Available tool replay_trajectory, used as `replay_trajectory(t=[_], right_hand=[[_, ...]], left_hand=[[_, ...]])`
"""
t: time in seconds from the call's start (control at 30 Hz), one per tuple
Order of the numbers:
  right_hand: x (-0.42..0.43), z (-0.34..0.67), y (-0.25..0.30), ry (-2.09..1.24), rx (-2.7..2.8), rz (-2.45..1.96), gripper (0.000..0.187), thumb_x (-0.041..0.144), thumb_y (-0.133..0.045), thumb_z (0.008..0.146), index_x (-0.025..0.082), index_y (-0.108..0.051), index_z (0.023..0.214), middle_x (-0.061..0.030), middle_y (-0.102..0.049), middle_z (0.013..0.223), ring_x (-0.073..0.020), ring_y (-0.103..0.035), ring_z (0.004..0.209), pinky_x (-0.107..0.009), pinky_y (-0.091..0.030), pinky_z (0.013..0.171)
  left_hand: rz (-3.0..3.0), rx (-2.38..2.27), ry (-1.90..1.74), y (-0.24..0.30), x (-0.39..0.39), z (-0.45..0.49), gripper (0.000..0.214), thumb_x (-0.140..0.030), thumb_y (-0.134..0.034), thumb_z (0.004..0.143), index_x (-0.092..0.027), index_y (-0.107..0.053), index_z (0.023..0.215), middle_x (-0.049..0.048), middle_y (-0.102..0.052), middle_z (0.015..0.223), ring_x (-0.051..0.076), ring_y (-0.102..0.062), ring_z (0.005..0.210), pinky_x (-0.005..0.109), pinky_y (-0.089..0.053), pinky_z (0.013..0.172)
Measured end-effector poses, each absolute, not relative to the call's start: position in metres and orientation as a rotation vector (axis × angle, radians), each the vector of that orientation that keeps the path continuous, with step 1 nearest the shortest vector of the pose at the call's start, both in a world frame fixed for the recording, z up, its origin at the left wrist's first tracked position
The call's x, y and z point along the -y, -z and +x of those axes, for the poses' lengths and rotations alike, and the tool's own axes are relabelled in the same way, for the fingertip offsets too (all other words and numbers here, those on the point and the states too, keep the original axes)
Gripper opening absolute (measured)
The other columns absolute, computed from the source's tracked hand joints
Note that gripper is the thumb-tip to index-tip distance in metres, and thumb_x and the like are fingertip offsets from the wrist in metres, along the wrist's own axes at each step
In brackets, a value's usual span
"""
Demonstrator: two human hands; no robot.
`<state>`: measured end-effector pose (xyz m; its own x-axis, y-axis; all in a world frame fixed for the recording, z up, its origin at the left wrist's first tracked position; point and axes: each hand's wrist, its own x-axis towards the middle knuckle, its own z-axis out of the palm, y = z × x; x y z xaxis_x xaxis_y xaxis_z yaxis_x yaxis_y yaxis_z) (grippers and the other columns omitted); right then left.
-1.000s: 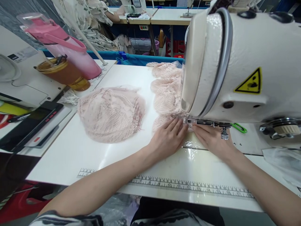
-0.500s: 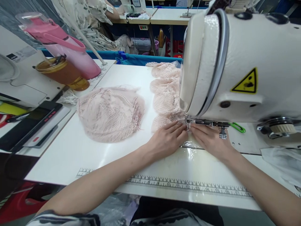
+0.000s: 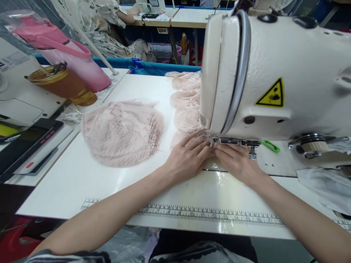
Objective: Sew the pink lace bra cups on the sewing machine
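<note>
My left hand (image 3: 186, 157) rests at the near end of a pale pink lace strip (image 3: 186, 109), its fingers bent over the fabric and closed on its edge. Beside it my right hand (image 3: 236, 160) has its fingers pressed together on the same lace, partly under the metal presser and guide parts (image 3: 233, 141) of the sewing machine (image 3: 263, 69). Both sets of fingertips meet just in front of the needle area, where the stitching point is hidden. A separate pink lace piece (image 3: 120, 133) with dark red threads lies flat to the left.
Left of the lace stand a pink bottle (image 3: 71, 54) and an amber cup (image 3: 60, 84), near a black device (image 3: 30, 149). Green thread snips (image 3: 270, 146) lie behind my right hand. A printed ruler (image 3: 192, 215) runs along the table's front edge. Another person's sleeve (image 3: 109, 12) shows behind.
The whole view has shifted, so machine, table and hands appear further left. Both hands stay at the needle area on the lace, and the small lace bit between them is now mostly covered.
</note>
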<state>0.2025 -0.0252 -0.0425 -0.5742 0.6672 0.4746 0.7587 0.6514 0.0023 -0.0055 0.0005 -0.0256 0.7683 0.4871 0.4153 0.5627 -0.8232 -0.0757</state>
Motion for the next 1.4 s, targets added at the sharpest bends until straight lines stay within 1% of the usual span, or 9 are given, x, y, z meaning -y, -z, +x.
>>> replay_trajectory(t=[0.13, 0.27, 0.4, 0.6, 0.8, 0.9, 0.97, 1.1, 1.4], right_hand=[[0.025, 0.201, 0.041, 0.256, 2.458, -1.105, 0.023, 0.009, -0.046, 0.088, 0.022, -0.065, 0.092, 0.0002, -0.069, 0.09, -0.0121, -0.059, 0.091, -0.026, -0.046, 0.078], [0.028, 0.199, 0.041, 0.228, 2.436, -1.078, 0.013, 0.015, -0.05, 0.088, 0.021, -0.062, 0.089, 0.0007, -0.068, 0.085, -0.0129, -0.06, 0.087, -0.027, -0.045, 0.075], [0.032, 0.196, 0.036, 0.264, 2.392, -0.949, 0.009, 0.018, -0.057, 0.086, 0.02, -0.06, 0.094, 0.0022, -0.067, 0.082, -0.0134, -0.06, 0.087, -0.031, -0.046, 0.084], [0.035, 0.192, 0.027, 0.23, 2.382, -0.701, 0.012, 0.009, -0.062, 0.08, 0.021, -0.061, 0.081, 0.0039, -0.066, 0.077, -0.0114, -0.059, 0.084, -0.036, -0.045, 0.101], [0.038, 0.194, 0.029, 0.22, 2.364, -0.67, 0.013, 0.009, -0.066, 0.078, 0.02, -0.062, 0.083, 0.0026, -0.068, 0.083, -0.0122, -0.061, 0.09, -0.033, -0.046, 0.104], [0.039, 0.196, 0.032, 0.252, 2.387, -0.672, 0.017, 0.006, -0.065, 0.078, 0.021, -0.064, 0.087, 0.0041, -0.069, 0.088, -0.0114, -0.061, 0.095, -0.027, -0.049, 0.098], [0.04, 0.197, 0.033, 0.265, 2.409, -0.676, 0.02, 0.008, -0.066, 0.078, 0.02, -0.065, 0.094, 0.0042, -0.071, 0.093, -0.0115, -0.062, 0.098, -0.026, -0.052, 0.092], [0.04, 0.197, 0.032, 0.238, 2.445, -0.687, 0.018, 0.008, -0.064, 0.08, 0.018, -0.065, 0.095, 0.0036, -0.072, 0.093, -0.0114, -0.063, 0.094, -0.026, -0.055, 0.086], [0.037, 0.191, 0.029, 0.257, 2.394, -0.62, 0.01, 0.01, -0.058, 0.085, 0.015, -0.066, 0.089, 0.0024, -0.073, 0.086, -0.0122, -0.066, 0.08, -0.025, -0.056, 0.069]], left_hand=[[-2.691, 0.927, 0.603, 0.024, -0.001, -0.008, 0.019, -0.016, -0.051, 0.078, -0.016, -0.06, 0.094, 0.0056, -0.07, 0.089, 0.019, -0.062, 0.075, 0.039, -0.043, 0.081], [-2.676, 0.713, 0.687, 0.022, -0.003, -0.011, 0.015, -0.008, -0.046, 0.078, -0.019, -0.055, 0.072, -0.0044, -0.056, 0.057, 0.012, -0.05, 0.056, 0.033, -0.038, 0.073], [-2.629, 0.606, 0.711, 0.017, -0.003, -0.009, 0.024, -0.004, -0.042, 0.082, -0.019, -0.052, 0.065, -0.0056, -0.051, 0.054, 0.01, -0.045, 0.054, 0.031, -0.037, 0.071], [-2.592, 0.489, 0.742, 0.015, 0.0, -0.009, 0.029, -0.015, -0.049, 0.088, -0.019, -0.049, 0.059, -0.0054, -0.048, 0.053, 0.01, -0.043, 0.053, 0.03, -0.039, 0.068], [-2.569, 0.42, 0.768, 0.017, 0.001, -0.009, 0.031, -0.01, -0.05, 0.087, -0.019, -0.048, 0.058, -0.0059, -0.047, 0.051, 0.01, -0.043, 0.052, 0.028, -0.04, 0.064], [-2.66, 0.473, 0.678, 0.019, -0.001, -0.011, 0.024, -0.012, -0.047, 0.089, -0.019, -0.056, 0.068, -0.0032, -0.06, 0.065, 0.012, -0.053, 0.062, 0.029, -0.044, 0.066], [-2.778, 0.54, 0.583, 0.022, -0.003, -0.013, 0.015, -0.018, -0.048, 0.089, -0.016, -0.062, 0.088, 0.0038, -0.069, 0.093, 0.017, -0.061, 0.087, 0.032, -0.048, 0.078], [-2.981, 0.609, 0.438, 0.029, -0.006, -0.016, 0.047, -0.03, -0.048, 0.089, -0.005, -0.049, 0.129, 0.0135, -0.053, 0.135, 0.025, -0.047, 0.127, 0.038, -0.04, 0.107], [-3.009, 0.642, 0.333, 0.029, -0.008, -0.019, 0.053, -0.034, -0.05, 0.088, -0.008, -0.048, 0.134, 0.0136, -0.051, 0.136, 0.027, -0.05, 0.126, 0.041, -0.041, 0.107]])
